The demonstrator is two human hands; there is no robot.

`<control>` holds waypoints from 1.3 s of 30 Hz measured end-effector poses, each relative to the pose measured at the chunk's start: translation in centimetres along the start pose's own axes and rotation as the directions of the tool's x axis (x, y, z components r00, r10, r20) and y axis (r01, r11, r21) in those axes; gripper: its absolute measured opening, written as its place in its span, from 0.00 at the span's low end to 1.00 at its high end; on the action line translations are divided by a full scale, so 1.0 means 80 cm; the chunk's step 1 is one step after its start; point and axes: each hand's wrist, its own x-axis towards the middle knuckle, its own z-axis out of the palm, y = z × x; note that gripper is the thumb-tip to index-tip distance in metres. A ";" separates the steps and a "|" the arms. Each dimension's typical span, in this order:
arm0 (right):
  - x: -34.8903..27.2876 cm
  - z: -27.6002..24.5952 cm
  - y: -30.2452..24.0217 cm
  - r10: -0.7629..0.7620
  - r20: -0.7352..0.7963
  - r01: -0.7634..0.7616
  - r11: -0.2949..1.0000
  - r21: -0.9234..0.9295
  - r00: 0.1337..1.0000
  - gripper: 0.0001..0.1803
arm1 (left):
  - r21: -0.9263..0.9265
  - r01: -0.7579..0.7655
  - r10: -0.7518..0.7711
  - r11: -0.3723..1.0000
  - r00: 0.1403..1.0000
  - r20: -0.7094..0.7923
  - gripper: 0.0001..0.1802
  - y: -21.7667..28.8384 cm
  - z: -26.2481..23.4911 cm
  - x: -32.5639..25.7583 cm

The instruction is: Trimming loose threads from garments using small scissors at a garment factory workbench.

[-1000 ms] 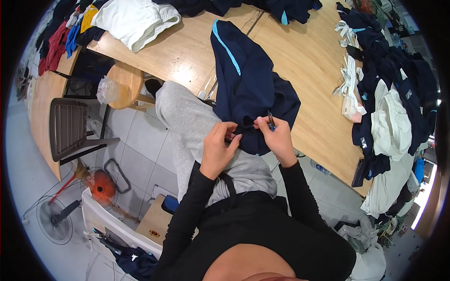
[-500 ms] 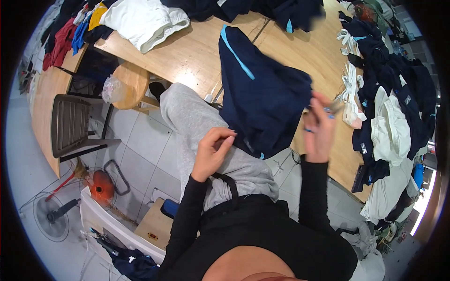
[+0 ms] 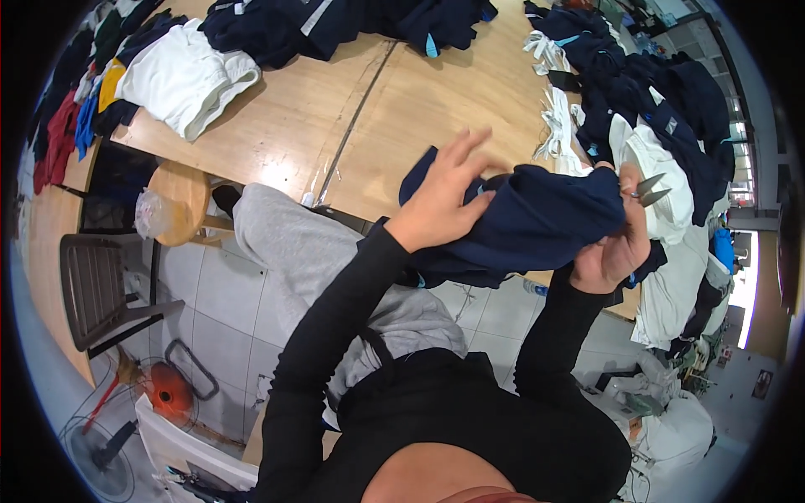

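A navy garment (image 3: 545, 214) with light blue trim is lifted and bunched above my lap, between my hands. My right hand (image 3: 619, 251) is closed at its right end, gripping its cloth. The same hand also holds small metal thread snips (image 3: 654, 191), their two blades apart and pointing right, away from the cloth. My left hand (image 3: 444, 197) lies over the left part of the garment with fingers spread, somewhat blurred by motion. Its thumb reaches to the cloth.
A wooden table (image 3: 436, 101) spans the far side, bearing white shorts (image 3: 193, 80) and navy garments (image 3: 352, 29). To the right are a heap of clothes (image 3: 671, 117) and white ties (image 3: 558, 126). A stool (image 3: 180, 197), a chair (image 3: 105, 285) and an orange-centred fan (image 3: 168, 394) stand left.
The garment has been lifted off my lap and the table edge and gathered up to the right. My left hand moved up and right onto it; the view shifted right.
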 end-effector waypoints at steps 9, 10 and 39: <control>-0.004 0.001 0.041 0.079 0.000 -0.078 0.983 -0.166 0.997 0.02 | -0.527 0.483 -0.575 0.700 0.818 -0.013 0.08 0.023 -0.087 -0.159; 0.000 0.009 0.049 0.099 0.011 -0.096 0.983 -0.154 0.995 0.03 | -0.432 0.432 -0.513 0.792 0.854 -0.086 0.08 0.031 -0.100 -0.171; -0.054 0.080 0.039 -0.065 0.012 0.063 0.887 -0.458 0.998 0.06 | -0.614 0.373 -0.511 0.695 0.858 -0.057 0.07 0.160 -0.128 -0.202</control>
